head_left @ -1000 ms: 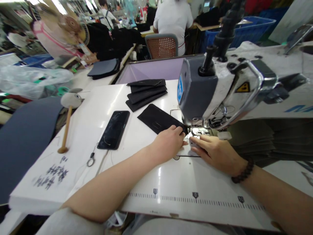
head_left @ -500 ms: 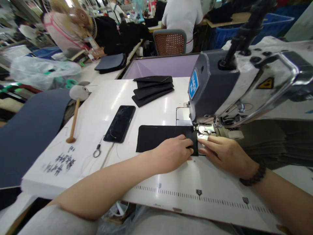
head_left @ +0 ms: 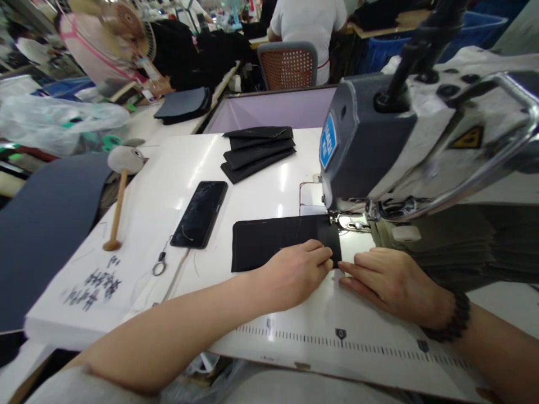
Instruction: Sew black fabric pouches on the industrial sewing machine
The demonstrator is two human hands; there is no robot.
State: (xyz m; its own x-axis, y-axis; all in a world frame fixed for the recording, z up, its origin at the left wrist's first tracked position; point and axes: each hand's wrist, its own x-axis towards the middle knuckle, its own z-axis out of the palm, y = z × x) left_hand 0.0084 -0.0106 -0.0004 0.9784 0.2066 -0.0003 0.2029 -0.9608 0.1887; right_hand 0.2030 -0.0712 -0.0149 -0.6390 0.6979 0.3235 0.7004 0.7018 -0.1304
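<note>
A flat rectangular piece of black fabric (head_left: 263,241) lies on the white sewing table (head_left: 168,168), its upper right corner at the presser foot (head_left: 337,219) of the sewing machine (head_left: 362,140). My left hand (head_left: 297,274) rests on the fabric's right part, fingers bent and closed on it near the lower right corner. Beside that corner is my right hand (head_left: 387,280), fingers stretched out to the left, with a fingertip touching or almost touching the fabric's edge. A dark bracelet circles the right wrist.
Folded black fabric pieces (head_left: 259,151) lie behind the work. Left of it are a phone (head_left: 200,216), a ring on a cord (head_left: 159,266) and a wooden-handled tool (head_left: 118,213). Dark olive fabric layers (head_left: 471,241) sit right of the needle. A person in white (head_left: 309,28) sits beyond.
Both hands have slid toward me along the fabric's right edge, down to its lower corner. The fabric's near edge has turned slightly toward me. The camera view has shifted a little.
</note>
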